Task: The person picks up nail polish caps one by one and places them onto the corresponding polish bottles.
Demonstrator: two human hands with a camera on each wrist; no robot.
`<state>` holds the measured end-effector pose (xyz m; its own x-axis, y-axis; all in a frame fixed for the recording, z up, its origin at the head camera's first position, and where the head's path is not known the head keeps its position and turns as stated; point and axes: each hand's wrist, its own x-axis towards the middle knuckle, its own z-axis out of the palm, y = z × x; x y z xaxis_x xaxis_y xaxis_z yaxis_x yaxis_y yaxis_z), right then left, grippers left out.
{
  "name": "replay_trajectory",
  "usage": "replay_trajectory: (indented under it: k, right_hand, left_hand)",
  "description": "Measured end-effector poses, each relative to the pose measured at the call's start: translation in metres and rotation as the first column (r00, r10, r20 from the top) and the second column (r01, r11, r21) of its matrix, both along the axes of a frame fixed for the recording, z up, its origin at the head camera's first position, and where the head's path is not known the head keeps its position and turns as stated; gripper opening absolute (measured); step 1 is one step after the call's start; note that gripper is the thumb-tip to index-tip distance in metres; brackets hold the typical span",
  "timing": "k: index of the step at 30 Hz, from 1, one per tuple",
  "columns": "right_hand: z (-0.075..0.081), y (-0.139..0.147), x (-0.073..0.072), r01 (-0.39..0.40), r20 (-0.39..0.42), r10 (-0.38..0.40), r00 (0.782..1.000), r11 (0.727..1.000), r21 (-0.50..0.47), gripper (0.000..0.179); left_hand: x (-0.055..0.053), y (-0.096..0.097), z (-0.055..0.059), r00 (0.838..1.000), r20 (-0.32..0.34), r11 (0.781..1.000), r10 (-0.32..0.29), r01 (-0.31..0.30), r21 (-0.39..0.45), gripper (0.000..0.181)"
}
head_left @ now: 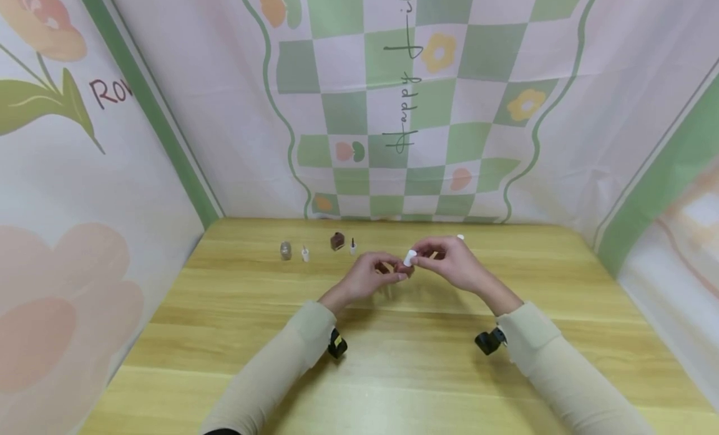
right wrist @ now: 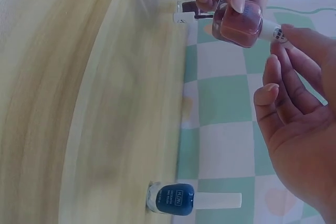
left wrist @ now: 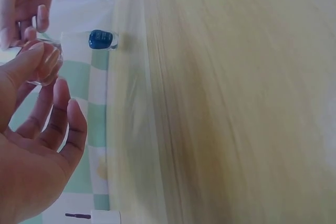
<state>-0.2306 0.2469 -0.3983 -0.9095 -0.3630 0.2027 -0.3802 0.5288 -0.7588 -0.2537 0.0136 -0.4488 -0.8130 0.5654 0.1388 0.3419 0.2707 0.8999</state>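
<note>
Between finger and thumb, my left hand (head_left: 365, 276) holds a reddish-pink nail polish bottle (right wrist: 242, 25) above the table. My right hand (head_left: 456, 265) pinches its white cap (head_left: 410, 258), which sits at the bottle's neck in the right wrist view. The bottle is tilted in the head view, with fingers over part of it. A blue nail polish bottle (right wrist: 176, 199) with a white cap stands on the table close to my right hand. From the head, only its cap top (head_left: 460, 237) shows behind that hand.
On the wooden table (head_left: 393, 372), left of my hands, stand an uncapped dark brown bottle (head_left: 337, 241) and its brush cap (head_left: 353, 248), brush upward. Further left are a greyish clear bottle (head_left: 286, 251) and another brush cap (head_left: 306, 254). A patterned cloth (head_left: 387, 110) hangs behind the table.
</note>
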Motion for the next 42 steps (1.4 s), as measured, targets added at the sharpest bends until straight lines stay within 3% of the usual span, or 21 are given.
replay_trajectory:
  k: [11, 17, 24, 37, 42]
  right_hand:
    - [-0.006, 0.002, -0.005, 0.053, -0.020, -0.054, 0.998, 0.998, -0.036, 0.024]
    - [-0.008, 0.002, -0.009, 0.127, -0.027, -0.128, 0.991, 0.992, -0.021, 0.021]
    - [-0.010, 0.000, -0.019, 0.173, -0.098, -0.172, 0.980, 0.985, 0.010, 0.021]
    - [-0.028, -0.009, -0.043, 0.245, -0.156, -0.247, 0.956, 0.969, -0.032, 0.022]
    - [-0.035, -0.013, -0.051, 0.266, -0.166, -0.268, 0.949, 0.963, -0.036, 0.021]
  left_hand:
    - [-0.005, 0.007, -0.004, 0.999, -0.031, 1.000, 0.023, -0.022, 0.011, 0.018]
    - [-0.009, 0.016, -0.002, 0.992, -0.068, 0.995, 0.103, -0.103, -0.001, 0.016]
    - [-0.018, 0.027, 0.001, 0.976, -0.106, 0.980, 0.191, -0.197, -0.044, 0.013]
    - [-0.034, 0.038, -0.009, 0.961, -0.056, 0.962, 0.273, -0.274, -0.013, 0.016]
    - [-0.038, 0.041, -0.012, 0.949, -0.031, 0.948, 0.314, -0.315, -0.037, 0.021]
